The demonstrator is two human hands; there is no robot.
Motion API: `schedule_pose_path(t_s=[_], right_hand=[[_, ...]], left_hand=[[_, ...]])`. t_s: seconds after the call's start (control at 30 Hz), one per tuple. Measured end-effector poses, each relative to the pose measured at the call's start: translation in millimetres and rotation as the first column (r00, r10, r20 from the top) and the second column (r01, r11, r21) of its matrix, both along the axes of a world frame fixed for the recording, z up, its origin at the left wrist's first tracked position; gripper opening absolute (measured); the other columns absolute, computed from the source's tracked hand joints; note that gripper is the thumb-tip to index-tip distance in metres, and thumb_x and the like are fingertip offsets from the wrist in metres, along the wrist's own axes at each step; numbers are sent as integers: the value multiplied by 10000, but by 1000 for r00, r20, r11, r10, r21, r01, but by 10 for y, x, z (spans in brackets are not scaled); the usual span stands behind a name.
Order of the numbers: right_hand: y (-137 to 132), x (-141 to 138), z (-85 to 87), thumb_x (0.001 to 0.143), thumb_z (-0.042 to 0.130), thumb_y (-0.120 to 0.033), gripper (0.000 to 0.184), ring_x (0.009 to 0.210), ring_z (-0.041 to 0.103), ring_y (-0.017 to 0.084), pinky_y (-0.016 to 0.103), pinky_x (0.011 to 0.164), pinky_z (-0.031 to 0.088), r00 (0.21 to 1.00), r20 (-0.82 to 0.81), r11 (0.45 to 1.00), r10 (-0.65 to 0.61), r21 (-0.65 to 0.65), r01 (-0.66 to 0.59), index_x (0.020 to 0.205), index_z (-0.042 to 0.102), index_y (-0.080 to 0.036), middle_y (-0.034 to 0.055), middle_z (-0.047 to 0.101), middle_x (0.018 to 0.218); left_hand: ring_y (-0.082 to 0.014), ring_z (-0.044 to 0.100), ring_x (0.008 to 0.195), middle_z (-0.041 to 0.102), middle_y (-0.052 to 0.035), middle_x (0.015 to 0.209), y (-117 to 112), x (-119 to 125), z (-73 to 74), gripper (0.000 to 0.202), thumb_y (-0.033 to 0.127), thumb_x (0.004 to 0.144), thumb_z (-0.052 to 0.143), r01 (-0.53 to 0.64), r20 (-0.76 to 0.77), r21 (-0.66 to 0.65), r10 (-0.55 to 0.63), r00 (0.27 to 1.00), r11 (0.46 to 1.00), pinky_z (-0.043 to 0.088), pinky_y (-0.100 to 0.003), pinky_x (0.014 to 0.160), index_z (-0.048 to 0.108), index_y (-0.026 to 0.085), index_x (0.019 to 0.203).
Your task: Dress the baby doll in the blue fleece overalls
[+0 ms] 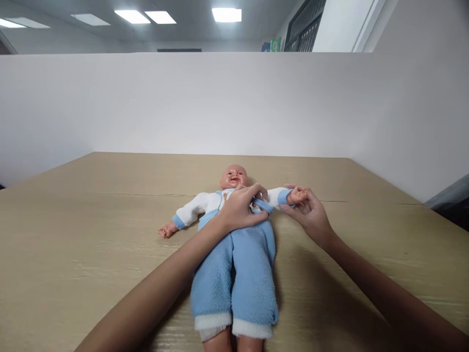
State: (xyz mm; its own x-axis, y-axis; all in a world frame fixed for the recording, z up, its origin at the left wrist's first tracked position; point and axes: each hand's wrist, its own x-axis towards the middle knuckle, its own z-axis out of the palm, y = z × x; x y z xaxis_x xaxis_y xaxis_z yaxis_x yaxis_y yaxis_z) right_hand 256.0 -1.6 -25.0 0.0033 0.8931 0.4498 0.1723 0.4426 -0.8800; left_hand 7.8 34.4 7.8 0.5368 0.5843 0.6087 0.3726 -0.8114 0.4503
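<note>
A baby doll point(234, 177) lies on its back, head toward the far wall, in a white long-sleeved top and light blue fleece overalls point(252, 264) with white cuffs. Across its chest, my left hand point(245, 205) pinches a blue overall strap point(264, 205) between thumb and fingers. My right hand point(308, 210) is closed around the doll's hand and blue sleeve cuff point(283, 196), with that arm stretched out to the right. The doll's other arm point(188, 212) rests on the table at the left. Part of the chest is hidden behind my left hand.
The doll lies on a wide wooden table point(91, 254) with a thin seam running across it. A white partition point(220, 102) rises behind the table, and a white wall stands at the right. A dark object point(454, 200) is beyond the right edge.
</note>
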Motion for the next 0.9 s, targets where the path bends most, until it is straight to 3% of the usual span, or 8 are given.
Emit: schedule_pose_path(t_s=[0.17, 0.37, 0.43, 0.5, 0.6, 0.73, 0.83, 0.9], right_hand=[[188, -463, 56, 859, 886, -353, 390, 1093, 647, 269, 421, 982, 568, 996, 65, 988, 57, 141, -66, 1191, 683, -319, 59, 625, 1222], [210, -591, -72, 958, 766, -356, 261, 1050, 609, 279, 425, 913, 530, 956, 283, 952, 81, 261, -158, 1212, 729, -312, 73, 564, 1171], [159, -578, -99, 1059, 615, -401, 206, 1067, 606, 283, 437, 932, 516, 947, 300, 944, 117, 262, -200, 1173, 738, -282, 92, 564, 1199], [97, -568, -107, 1120, 476, -413, 315, 1087, 602, 283, 444, 954, 499, 938, 311, 936, 151, 261, -237, 1082, 745, -253, 105, 567, 1220], [23, -582, -107, 1110, 530, -432, 316, 1081, 598, 273, 436, 981, 484, 940, 308, 937, 146, 262, -231, 1009, 761, -242, 96, 578, 1179], [55, -621, -169, 1069, 611, -490, 298, 1087, 626, 263, 424, 1038, 493, 983, 27, 982, 183, 49, -184, 974, 775, -260, 72, 656, 1087], [153, -618, -285, 985, 665, -608, 354, 948, 645, 248, 394, 916, 557, 939, -325, 953, 114, -233, -196, 968, 717, -258, 43, 679, 956], [210, -597, -372, 927, 711, -629, 377, 861, 620, 229, 352, 812, 552, 924, -381, 936, 27, -316, -158, 916, 676, -255, 22, 651, 884]], left_hand=[[-235, 688, 899, 742, -34, 967, -14, -100, -125, 384, 312, 772, 703, 9, 155, 178, -37, 987, 984, 486, -412, 922, 590, 243, 1132], [-220, 677, 823, 739, -8, 889, -30, -148, -195, 348, 312, 774, 732, -27, 193, 260, -25, 981, 965, 441, -452, 948, 571, 246, 1076], [-196, 624, 769, 692, 7, 832, -36, -123, -140, 249, 292, 767, 718, -51, 237, 195, 4, 972, 980, 448, -414, 868, 559, 246, 953], [-163, 557, 712, 620, 27, 786, -6, -89, -81, 168, 254, 795, 667, -77, 335, 12, 69, 940, 997, 436, -355, 752, 524, 243, 883], [-139, 516, 700, 572, 41, 787, 89, -52, -43, 107, 239, 835, 633, -77, 354, -306, 188, 916, 949, 400, -297, 666, 541, 232, 888], [-150, 518, 709, 580, 46, 747, 182, -61, -46, 129, 319, 878, 659, -203, 106, -385, 262, 959, 900, 360, -303, 661, 585, 221, 839], [-166, 532, 710, 586, 34, 727, 198, -112, -17, 280, 444, 919, 671, -271, -44, -381, 275, 960, 884, 344, -318, 656, 575, 217, 785], [-179, 555, 728, 609, 17, 745, 213, -158, 2, 371, 542, 942, 655, -244, -85, -430, 229, 970, 869, 358, -321, 659, 585, 214, 783]])
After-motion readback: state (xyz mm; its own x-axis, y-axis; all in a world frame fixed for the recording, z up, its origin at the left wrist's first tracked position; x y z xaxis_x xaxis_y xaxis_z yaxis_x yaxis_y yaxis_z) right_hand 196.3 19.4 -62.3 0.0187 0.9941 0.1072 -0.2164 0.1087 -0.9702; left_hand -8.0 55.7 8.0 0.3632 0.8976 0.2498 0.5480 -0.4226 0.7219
